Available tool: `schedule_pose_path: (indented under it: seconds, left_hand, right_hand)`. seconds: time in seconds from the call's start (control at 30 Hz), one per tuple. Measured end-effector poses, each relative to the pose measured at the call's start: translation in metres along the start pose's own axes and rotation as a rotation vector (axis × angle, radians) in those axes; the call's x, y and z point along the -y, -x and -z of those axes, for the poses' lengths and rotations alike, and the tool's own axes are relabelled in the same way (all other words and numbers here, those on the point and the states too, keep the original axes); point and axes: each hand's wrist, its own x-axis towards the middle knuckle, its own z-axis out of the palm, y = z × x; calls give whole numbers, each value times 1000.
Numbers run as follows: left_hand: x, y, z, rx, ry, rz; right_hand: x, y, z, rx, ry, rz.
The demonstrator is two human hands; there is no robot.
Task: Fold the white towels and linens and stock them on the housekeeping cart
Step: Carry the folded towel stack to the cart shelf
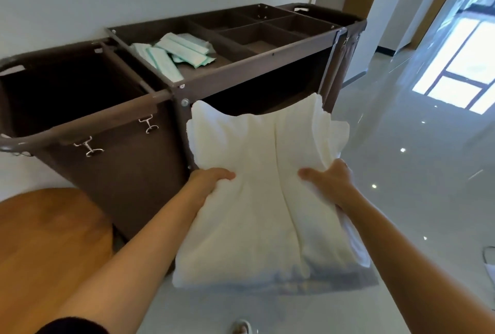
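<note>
Glossy pale floor tiles (417, 167) surround a brown housekeeping cart (171, 92) against the wall. Folded white towels (257, 186) hang in the air before the cart's open shelf, between both hands. Left hand (211, 178) grips their left edge, thumb on top; right hand (329, 179) grips the right edge likewise. Green-white packets (171, 52) lie in the cart's top tray.

The left hand (214, 177) and right hand (328, 181) are bare, as are the left forearm (150, 248) and right forearm (388, 242) behind them. A dark sleeve (72, 324) — black, it seems — covers the left upper arm. A pale open sandal (242, 327) on one foot — blurred.
</note>
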Motion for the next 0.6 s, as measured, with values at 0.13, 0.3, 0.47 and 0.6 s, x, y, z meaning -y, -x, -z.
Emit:
schedule_pose_path:
  seconds: [0.13, 0.3, 0.47, 0.6]
  left_hand:
    - [-18, -26, -60, -51, -9, 27]
    - [-38, -63, -115, -184, -17, 34]
    - [-45, -91, -152, -331, 55, 77]
    - [-57, -118, -159, -465, 77, 83]
  right_hand:
    - [-14, -60, 32, 33, 16, -21]
    - [-12, -140, 61, 164, 50, 61]
    - [1, -216, 69, 249, 141, 200]
    - [24, -257, 42, 316, 109, 227]
